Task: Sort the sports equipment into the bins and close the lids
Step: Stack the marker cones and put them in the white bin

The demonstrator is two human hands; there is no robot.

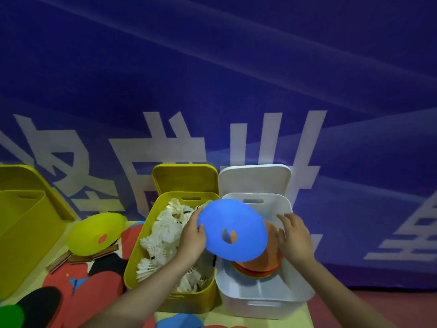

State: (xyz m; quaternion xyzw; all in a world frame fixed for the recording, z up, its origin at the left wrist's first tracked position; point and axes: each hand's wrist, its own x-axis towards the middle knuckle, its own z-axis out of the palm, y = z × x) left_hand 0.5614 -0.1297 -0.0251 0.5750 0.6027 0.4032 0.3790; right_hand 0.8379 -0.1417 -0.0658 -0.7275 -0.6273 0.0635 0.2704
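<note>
Left hand [192, 235] grips the blue disc cone [233, 229] at its left rim: thumb on top, fingers [194, 217] curled behind the edge. Cone is tilted, held over the white bin [267, 301], directly above the orange cone stack [264, 261] inside it. Right hand [295, 237] is just right of the cone's far rim, fingers [287, 221] spread and relaxed, holding nothing; can't tell if the fingertips touch the stack.

Below and left of the left fingers: middle yellow bin [165, 297], full of white shuttlecocks [163, 233]. Its yellow lid [184, 177] stands upright behind it; white lid [254, 179] likewise behind the white bin. Both bins open.

Well left of the left fingers: yellow disc cone [94, 233] lying on paddle handles [78, 258], red and black table tennis paddles [94, 287] spread over the bench [308, 313]. Far left: another open yellow bin [23, 233]. Blue banner [212, 79] with white lettering behind everything.
</note>
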